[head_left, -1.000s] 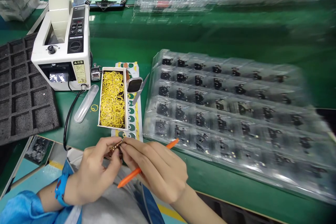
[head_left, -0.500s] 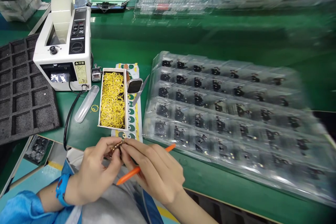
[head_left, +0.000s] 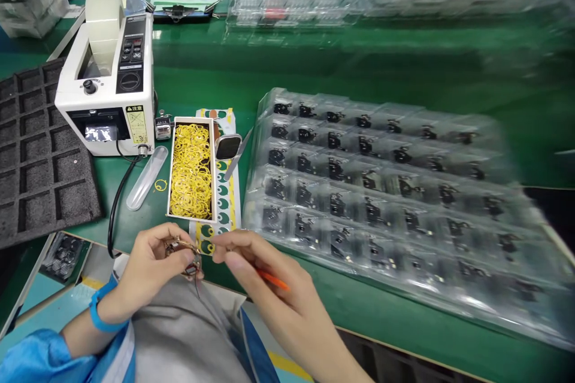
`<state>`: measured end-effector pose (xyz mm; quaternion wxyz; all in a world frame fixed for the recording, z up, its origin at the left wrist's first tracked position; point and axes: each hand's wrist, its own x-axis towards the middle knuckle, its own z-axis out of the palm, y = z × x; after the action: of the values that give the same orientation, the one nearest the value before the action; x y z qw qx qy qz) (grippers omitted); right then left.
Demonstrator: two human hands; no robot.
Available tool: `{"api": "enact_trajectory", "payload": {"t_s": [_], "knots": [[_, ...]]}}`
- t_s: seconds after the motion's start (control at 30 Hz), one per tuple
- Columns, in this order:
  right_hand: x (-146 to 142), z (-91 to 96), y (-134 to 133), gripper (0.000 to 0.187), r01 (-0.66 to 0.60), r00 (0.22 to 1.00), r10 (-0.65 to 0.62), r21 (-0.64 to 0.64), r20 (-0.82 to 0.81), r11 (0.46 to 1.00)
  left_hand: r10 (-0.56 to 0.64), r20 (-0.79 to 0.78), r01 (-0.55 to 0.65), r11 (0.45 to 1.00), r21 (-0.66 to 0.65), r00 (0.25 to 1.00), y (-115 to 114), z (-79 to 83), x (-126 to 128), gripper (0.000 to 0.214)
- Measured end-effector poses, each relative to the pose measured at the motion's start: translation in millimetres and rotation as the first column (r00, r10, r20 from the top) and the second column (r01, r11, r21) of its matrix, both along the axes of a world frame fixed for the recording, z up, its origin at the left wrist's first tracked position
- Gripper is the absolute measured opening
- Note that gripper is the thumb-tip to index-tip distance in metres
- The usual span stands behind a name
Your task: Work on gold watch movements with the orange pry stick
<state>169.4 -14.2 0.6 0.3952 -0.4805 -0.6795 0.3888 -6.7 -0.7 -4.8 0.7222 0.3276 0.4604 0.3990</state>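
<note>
In my left hand (head_left: 153,263), between thumb and fingers, is a small round electronic assembly (head_left: 191,260) with coppery metal parts and a thin dangling wire. My right hand (head_left: 269,287) is just to its right, thumb and forefinger slightly apart from the assembly. An orange pen-like stick (head_left: 274,280) is tucked in the right hand's curled fingers, mostly hidden. Beyond the hands stands a white box (head_left: 212,191) full of thin yellow rings (head_left: 191,173). Beneath its right side lies a die-cut sticker sheet (head_left: 234,203) with yellow pieces.
A white tape dispenser (head_left: 105,96) stands left of the box, its black cable (head_left: 117,203) trailing forward. A clear tray (head_left: 381,191) of black parts covers much of the right. Also here are a black foam tray (head_left: 40,155), smartwatch (head_left: 228,147), tweezers (head_left: 238,155) and metal tally counter (head_left: 163,125).
My right hand has drawn back to the right, off the assembly, and turned, hiding most of the orange stick. The left hand has shifted slightly left and tilted the assembly into fuller view.
</note>
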Motion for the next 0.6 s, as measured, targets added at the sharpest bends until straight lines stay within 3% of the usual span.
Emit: {"api": "enact_trajectory", "payload": {"t_s": [0.1, 0.3, 0.43, 0.6], "knots": [[-4, -0.4, 3, 0.013, -0.101, 0.995, 0.101, -0.059, 0.005, 0.993, -0.062, 0.024, 0.062, 0.998, -0.011, 0.998, -1, 1.3, 0, 0.034], [-9, -0.8, 4, 0.015, -0.183, 0.983, 0.18, 0.052, 0.045, 0.982, -0.038, -0.061, 0.038, 0.999, 0.0, 0.997, 0, 2.7, -1, 0.037], [-9, -0.6, 4, 0.022, -0.218, 0.974, 0.218, -0.014, 0.065, 0.976, -0.078, -0.115, 0.08, 0.997, 0.011, 0.99, 0, 5.4, -1, 0.038], [-12, -7.9, 0, 0.038, -0.145, 0.989, 0.14, -0.167, -0.038, 0.975, -0.098, -0.119, 0.106, 0.993, 0.057, 0.988, 1, 6.5, 0, 0.038]]}}
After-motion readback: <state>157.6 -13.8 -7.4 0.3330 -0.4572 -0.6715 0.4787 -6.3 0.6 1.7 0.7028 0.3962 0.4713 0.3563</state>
